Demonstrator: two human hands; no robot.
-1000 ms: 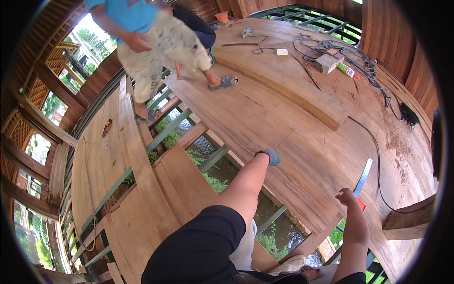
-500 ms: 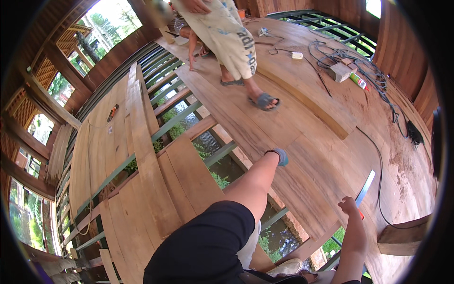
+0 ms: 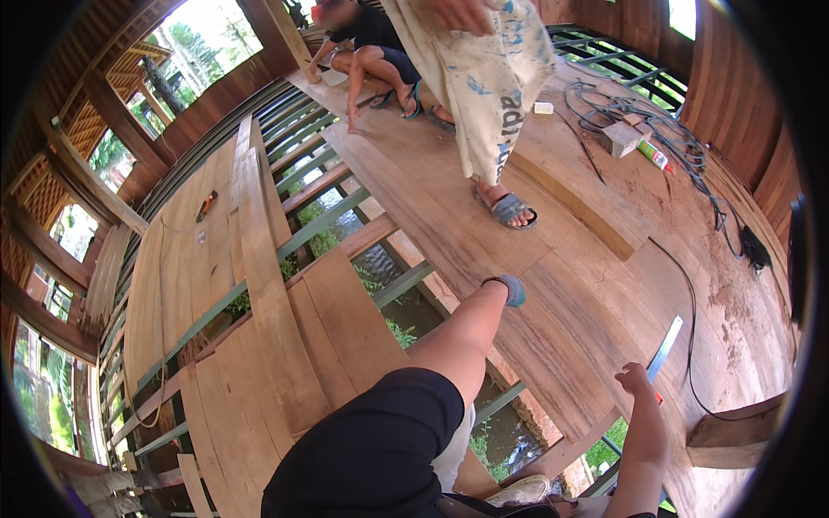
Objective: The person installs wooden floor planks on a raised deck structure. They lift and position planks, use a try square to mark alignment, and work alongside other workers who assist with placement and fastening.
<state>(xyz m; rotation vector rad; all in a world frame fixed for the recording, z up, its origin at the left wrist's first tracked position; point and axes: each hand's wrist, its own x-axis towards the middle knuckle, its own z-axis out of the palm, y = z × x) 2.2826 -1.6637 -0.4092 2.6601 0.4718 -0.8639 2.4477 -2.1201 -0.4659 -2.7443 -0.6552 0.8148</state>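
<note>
My right hand [image 3: 635, 377] is low on the right, over the wooden floor, with its fingers curled. It is closed at the orange handle of a try square [image 3: 665, 347], whose steel blade points away from me across the boards. My forearm partly hides the handle. My left hand is out of the picture. My bare leg [image 3: 458, 332] stretches forward, its foot in a grey-blue sock on the floorboards [image 3: 561, 319].
Open joists [image 3: 321, 220] leave gaps over water and plants. A person in stained pale trousers [image 3: 484, 95] stands ahead; another person [image 3: 376, 60] squats behind. A thick plank [image 3: 574, 207], tangled cables [image 3: 682, 147], a block [image 3: 619, 138], a tube [image 3: 654, 155] and orange-handled tool [image 3: 205, 205] lie around.
The standing person has stepped right and nearer, bringing the squatting person into fuller view. My right hand and the try square have barely moved.
</note>
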